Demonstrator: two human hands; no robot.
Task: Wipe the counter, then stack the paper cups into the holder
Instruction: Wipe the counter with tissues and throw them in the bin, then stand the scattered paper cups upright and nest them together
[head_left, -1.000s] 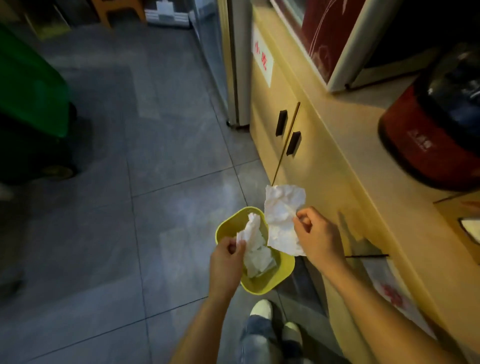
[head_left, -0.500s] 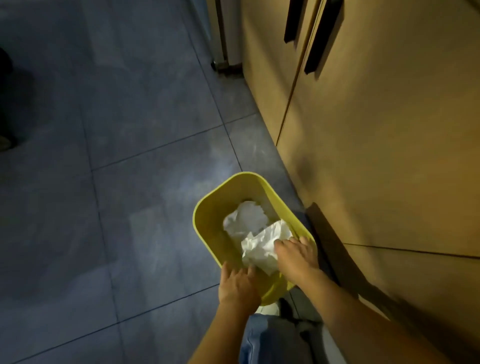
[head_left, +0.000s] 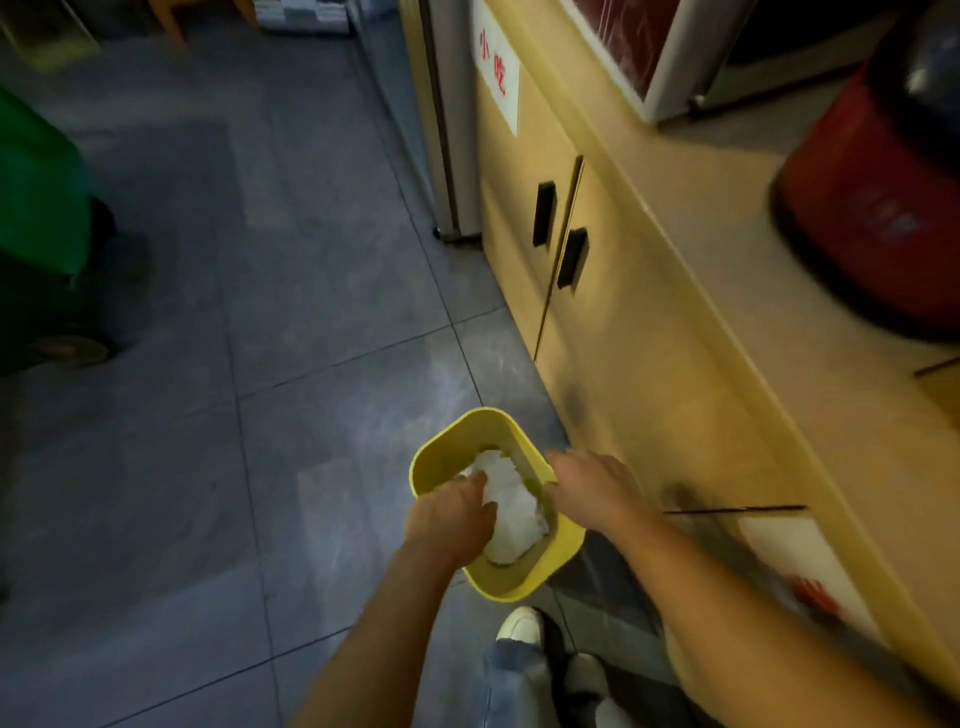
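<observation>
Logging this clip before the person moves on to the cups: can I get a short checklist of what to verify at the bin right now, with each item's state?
1. Crumpled white paper tissues inside the small yellow plastic bin: ok.
2. Left hand free of tissue: cannot tell; its fingers reach into the bin against the paper.
3. Right hand empty: ok; it rests open at the bin's rim.
4. Bin upright on the grey tiled floor: ok.
5. Tissue scraps dropped on the floor around the bin: ok, none visible.
6. Paper cups and holder located: cannot tell; neither is in view, only a blurred red appliance on the beige counter.
</observation>
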